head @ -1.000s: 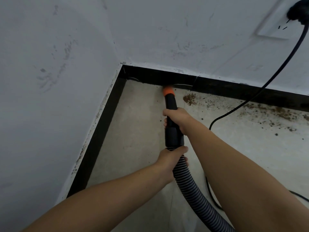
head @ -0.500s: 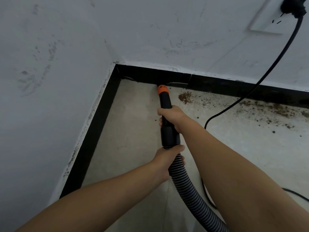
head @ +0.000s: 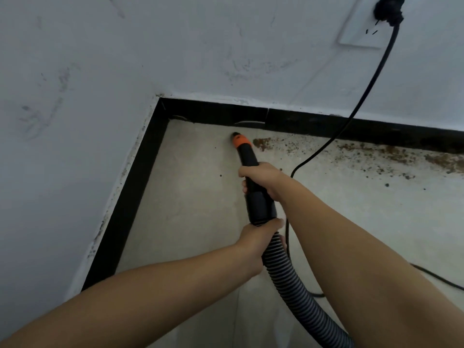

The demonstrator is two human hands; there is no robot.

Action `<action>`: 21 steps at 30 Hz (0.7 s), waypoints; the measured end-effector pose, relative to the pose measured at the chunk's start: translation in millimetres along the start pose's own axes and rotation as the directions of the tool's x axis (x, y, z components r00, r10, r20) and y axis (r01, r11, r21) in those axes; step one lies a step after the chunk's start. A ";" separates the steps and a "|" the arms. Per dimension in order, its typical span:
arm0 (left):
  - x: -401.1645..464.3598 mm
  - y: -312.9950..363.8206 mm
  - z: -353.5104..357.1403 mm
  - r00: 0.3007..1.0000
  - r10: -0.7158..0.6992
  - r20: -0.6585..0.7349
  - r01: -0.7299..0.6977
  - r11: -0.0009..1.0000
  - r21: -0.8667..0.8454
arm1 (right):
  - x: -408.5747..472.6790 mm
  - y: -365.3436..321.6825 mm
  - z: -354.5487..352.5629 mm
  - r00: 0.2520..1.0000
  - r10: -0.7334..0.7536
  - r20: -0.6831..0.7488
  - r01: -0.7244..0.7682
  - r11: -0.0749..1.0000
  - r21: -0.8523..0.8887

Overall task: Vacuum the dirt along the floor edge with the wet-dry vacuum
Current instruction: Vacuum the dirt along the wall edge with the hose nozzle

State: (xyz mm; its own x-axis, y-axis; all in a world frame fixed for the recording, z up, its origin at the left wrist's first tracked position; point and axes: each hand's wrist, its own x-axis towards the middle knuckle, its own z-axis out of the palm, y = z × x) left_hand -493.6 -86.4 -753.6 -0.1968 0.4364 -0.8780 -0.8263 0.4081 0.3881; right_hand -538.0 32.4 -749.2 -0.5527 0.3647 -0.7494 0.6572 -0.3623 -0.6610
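By the corner the floor (head: 190, 197) along the black baseboard (head: 140, 192) looks clean. The left hand (head: 253, 244) grips the ribbed hose (head: 288, 277), the right hand (head: 261, 179) wraps the black nozzle (head: 248, 156), its orange tip down just short of the dirt (head: 376, 151). That brown band runs rightward (most of the job, I'd judge). Open floor there, but the power cord (head: 326, 144) crosses it.

Lighting: we note dim, even, cool daylight, no glare, only soft shadows under the forearms. Quality: we see mild softness throughout, the wall (head: 75, 121) and skirting (head: 130, 197) lines bowed by wide-angle distortion toward the edges.
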 end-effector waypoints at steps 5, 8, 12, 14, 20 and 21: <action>-19.8 -27.5 -29.6 0.998 -0.040 -0.050 0.040 0.999 -0.003 | -19.8 22.5 40.3 0.991 0.017 0.132 -0.013 1.000 -0.025; -27.8 -28.6 -34.6 0.998 -0.067 -0.010 0.068 0.996 0.063 | -24.5 33.1 36.4 1.000 0.014 0.025 -0.015 0.999 0.043; -34.1 -28.9 -24.4 0.997 -0.066 0.037 0.060 0.989 0.136 | -32.9 36.9 17.8 0.996 0.029 -0.088 -0.017 0.991 0.136; -37.4 -36.1 -20.8 0.997 -0.068 0.043 0.061 0.988 0.140 | -40.5 41.3 13.3 0.997 0.045 -0.070 -0.035 0.991 0.129; -51.8 -59.7 -22.3 0.993 -0.106 0.058 0.093 0.976 0.196 | -58.2 70.4 9.9 0.993 0.088 -0.077 -0.072 0.977 0.200; -54.2 -63.8 -23.6 0.992 -0.111 0.053 0.099 0.976 0.193 | -60.4 74.5 11.6 0.993 0.088 -0.075 -0.071 0.977 0.203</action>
State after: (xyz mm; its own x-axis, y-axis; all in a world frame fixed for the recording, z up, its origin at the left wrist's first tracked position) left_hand -442.7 -155.0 -737.4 -0.0757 0.4306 -0.8994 -0.7244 0.5961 0.3463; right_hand -461.6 -26.6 -753.7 -0.4527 0.3948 -0.7995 0.5773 -0.5536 -0.6003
